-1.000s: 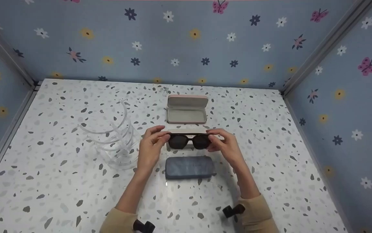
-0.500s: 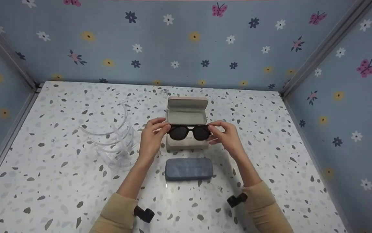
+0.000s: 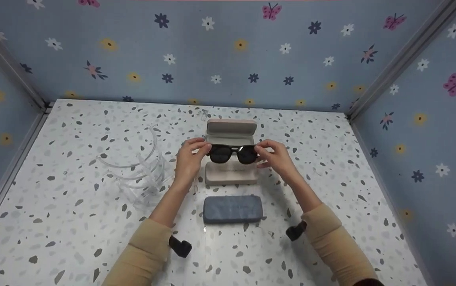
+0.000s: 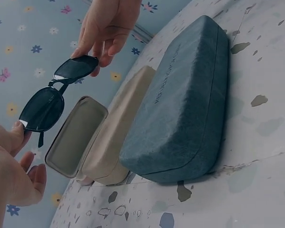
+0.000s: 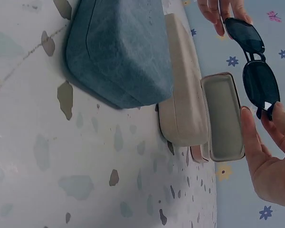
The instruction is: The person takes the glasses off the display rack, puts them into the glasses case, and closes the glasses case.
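A pair of black sunglasses is held up in the air by both hands, lenses dark. My left hand pinches its left end between thumb and fingers; my right hand pinches the right end. In the head view the sunglasses overlap the front of an open glasses case with a pinkish shell and pale lining. Both wrist views show them above the cases, apart from them. Nearer me lie a closed beige glasses case and, in front of that, a closed blue glasses case.
A clear plastic stand with curved arms stands left of the cases, close to my left forearm. The speckled white table is bounded by blue flowered panels at the back and sides.
Both hands have carried the sunglasses away from me and up, from over the beige case to the front of the open case. The beige case now shows. The cases stay put.
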`<act>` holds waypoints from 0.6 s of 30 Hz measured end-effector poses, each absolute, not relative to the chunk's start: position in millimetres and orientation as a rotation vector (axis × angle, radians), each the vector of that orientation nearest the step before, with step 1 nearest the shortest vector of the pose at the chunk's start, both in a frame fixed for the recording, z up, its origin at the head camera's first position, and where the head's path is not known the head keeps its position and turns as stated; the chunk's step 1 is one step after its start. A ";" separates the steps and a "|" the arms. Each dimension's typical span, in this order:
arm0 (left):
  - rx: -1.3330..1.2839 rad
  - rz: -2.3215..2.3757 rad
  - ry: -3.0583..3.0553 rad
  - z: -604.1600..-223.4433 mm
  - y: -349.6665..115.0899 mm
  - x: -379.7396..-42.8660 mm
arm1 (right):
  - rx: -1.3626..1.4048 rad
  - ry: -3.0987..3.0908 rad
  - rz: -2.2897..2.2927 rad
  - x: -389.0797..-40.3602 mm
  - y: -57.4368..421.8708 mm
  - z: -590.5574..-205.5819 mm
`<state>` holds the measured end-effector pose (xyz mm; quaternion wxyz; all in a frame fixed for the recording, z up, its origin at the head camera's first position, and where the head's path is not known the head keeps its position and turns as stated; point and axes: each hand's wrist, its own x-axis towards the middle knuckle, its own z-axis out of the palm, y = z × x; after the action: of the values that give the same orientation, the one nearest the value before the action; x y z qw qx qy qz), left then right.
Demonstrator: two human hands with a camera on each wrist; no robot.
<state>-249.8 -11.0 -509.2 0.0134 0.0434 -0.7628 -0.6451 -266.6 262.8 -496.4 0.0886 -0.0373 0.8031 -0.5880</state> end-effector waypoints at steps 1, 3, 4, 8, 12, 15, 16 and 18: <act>0.140 -2.005 -2.380 -509.8 -10.5 -253.2 | -0.106 2.402 -1.741 -269.7 262.9 -497.1; 0.155 -1.994 -2.387 -511.5 -9.8 -260.1 | -0.091 2.426 -1.718 -276.2 262.7 -499.2; 0.161 -1.990 -2.392 -512.3 -9.4 -263.8 | -0.078 2.441 -1.703 -279.4 262.5 -500.2; 0.199 -1.967 -2.416 -515.9 -8.5 -276.9 | -0.012 2.487 -1.649 -290.8 261.5 -502.8; 0.230 -1.978 -2.428 -520.0 -8.4 -287.1 | 0.044 2.489 -1.641 -300.6 260.7 -503.4; 0.255 -1.999 -2.431 -524.2 -7.5 -293.8 | 0.059 2.483 -1.639 -307.3 260.8 -505.2; 0.261 -2.004 -2.431 -525.6 -7.2 -295.9 | 0.062 2.487 -1.629 -309.5 260.8 -506.0; 0.264 -2.004 -2.431 -527.9 -6.4 -299.8 | 0.071 2.491 -1.616 -313.9 260.7 -507.8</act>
<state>-299.8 -6.4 -527.9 -0.0098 0.0836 -0.7689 -0.6338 -313.9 260.7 -507.8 0.0855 0.0237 0.8356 -0.5422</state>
